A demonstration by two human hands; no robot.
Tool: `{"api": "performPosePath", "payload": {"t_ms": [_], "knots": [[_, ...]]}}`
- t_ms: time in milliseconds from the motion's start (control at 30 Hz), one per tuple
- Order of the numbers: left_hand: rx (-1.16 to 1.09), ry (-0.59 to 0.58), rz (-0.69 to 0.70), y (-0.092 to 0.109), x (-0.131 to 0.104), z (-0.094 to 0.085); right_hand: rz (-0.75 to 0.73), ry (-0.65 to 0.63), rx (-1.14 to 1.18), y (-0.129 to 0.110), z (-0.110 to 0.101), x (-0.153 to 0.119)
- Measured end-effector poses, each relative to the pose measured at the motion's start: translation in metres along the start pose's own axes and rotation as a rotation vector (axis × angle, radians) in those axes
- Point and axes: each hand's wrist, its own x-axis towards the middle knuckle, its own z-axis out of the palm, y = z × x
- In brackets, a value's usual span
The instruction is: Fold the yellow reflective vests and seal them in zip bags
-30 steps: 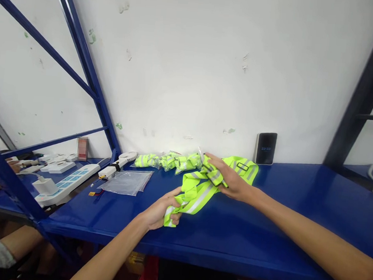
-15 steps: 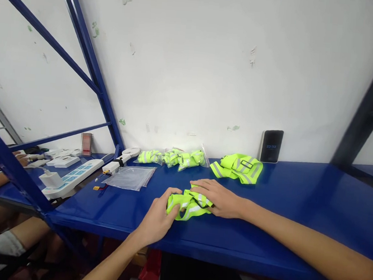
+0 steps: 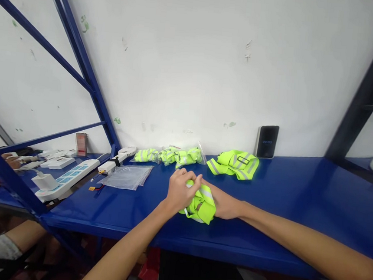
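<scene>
Fluorescent-yellow reflective strap (image 3: 207, 209) bunched over the blue surface (image 3: 287, 183), left hand (image 3: 179, 191) curled around it, right hand (image 3: 228, 204) against its right side, grip hidden, clear plastic bags (image 3: 127, 177) leftward, loose second strap (image 3: 231, 165) and bagged bundles (image 3: 189, 157) behind, dark-screened device (image 3: 267, 141) by the wall (image 3: 180, 61).

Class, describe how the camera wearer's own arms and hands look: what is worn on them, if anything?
The left hand and right hand are ungloved. No sleeve shows on the left arm or right arm, and no watch, bracelet or cable at either wrist. The right fingers are mostly hidden, so rings there cannot be ruled out.
</scene>
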Motion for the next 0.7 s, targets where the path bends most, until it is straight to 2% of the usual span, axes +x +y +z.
{"api": "performPosePath", "payload": {"t_ms": [100,200,333,533,633,700], "knots": [[-0.024,-0.043,-0.017,0.002,0.012,0.015,-0.027,0.032,0.110,0.004,0.002,-0.002],[-0.084,0.016,-0.065,-0.002,0.016,0.022,-0.051,0.075,0.053,0.005,0.004,-0.003],[-0.209,0.149,-0.224,-0.011,0.016,0.030,-0.076,0.077,-0.039,0.002,0.003,-0.006],[-0.323,0.121,-0.515,-0.022,0.013,0.038,0.009,-0.024,0.131,-0.002,0.000,-0.008],[-0.376,0.225,-0.537,-0.024,0.014,0.039,0.087,0.060,0.074,-0.003,0.004,-0.005],[-0.457,0.292,-0.608,-0.025,0.016,0.038,0.130,0.132,0.004,-0.004,0.007,-0.004]]}}
